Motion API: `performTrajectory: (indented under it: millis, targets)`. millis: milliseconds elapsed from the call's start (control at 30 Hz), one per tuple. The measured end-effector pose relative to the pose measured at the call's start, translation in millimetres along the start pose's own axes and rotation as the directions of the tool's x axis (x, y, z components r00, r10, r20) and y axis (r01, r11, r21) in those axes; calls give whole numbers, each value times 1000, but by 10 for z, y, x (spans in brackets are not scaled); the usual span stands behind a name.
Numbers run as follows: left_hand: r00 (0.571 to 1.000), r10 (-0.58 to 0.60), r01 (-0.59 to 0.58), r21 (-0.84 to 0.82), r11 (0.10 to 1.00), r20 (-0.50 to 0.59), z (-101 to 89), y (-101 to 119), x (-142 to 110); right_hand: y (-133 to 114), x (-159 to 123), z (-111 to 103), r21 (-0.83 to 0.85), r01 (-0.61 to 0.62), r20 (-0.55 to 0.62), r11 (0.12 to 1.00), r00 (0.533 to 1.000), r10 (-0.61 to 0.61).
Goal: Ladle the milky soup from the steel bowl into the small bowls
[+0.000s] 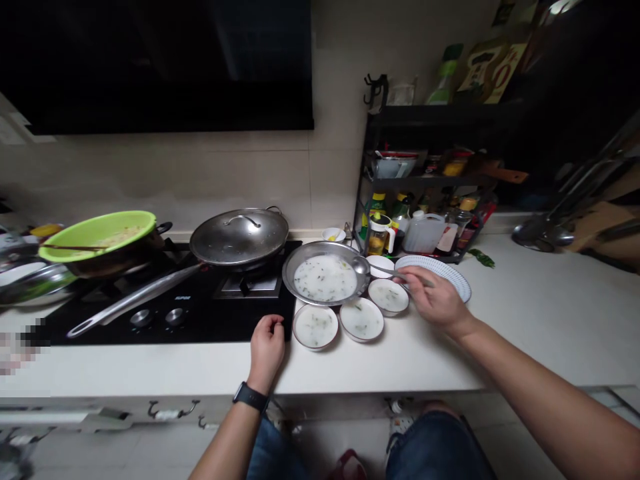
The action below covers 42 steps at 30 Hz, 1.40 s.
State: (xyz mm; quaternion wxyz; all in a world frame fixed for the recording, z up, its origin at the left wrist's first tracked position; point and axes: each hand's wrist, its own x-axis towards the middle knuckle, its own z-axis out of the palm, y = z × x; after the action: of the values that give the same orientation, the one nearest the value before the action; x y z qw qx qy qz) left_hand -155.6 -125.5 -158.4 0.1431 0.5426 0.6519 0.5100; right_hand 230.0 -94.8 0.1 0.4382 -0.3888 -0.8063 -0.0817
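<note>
Right hand (435, 300) closed around the handle of a metal spoon (395, 272), spoon's bowl at the rim of a steel basin (320, 247) of milky soup, basin partly over a black gas hob (200, 320). Just below, three small white bowls (315, 347) of soup on the desk (380, 367). Left hand (265, 347) loosely curled, holding nothing visible, near the hob's front edge.

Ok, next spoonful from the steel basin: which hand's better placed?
Right, probably. The right hand already holds the spoon, whose bowl sits at the steel basin, beside the small bowls. The left hand holds nothing and rests by the stove edge.
</note>
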Motion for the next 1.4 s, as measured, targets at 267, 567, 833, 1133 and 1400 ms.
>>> performTrajectory:
  millis: [267, 567, 833, 1133, 1400]
  targets:
    - [1000, -12, 12, 5, 1000, 1, -11, 8, 10, 214, -410, -499, -64, -241, -26, 968, 970, 240]
    - [1000, -11, 11, 10, 1000, -2, -15, 6, 16, 309, -569, -386, 261, -579, 14, 772, 802, 597]
    - [1000, -21, 21, 4, 1000, -1, -10, 2, 6, 403, -380, -390, 555, -765, 37, 328, 416, 909]
    - [1000, -23, 23, -19, 1000, 10, 1, -24, 0, 269, 47, -376, 622, -707, 20, 337, 445, 895]
    - [1000, -19, 19, -29, 999, 4, 6, 2, -14, 173, 437, 285, 618, -671, 63, 409, 561, 825]
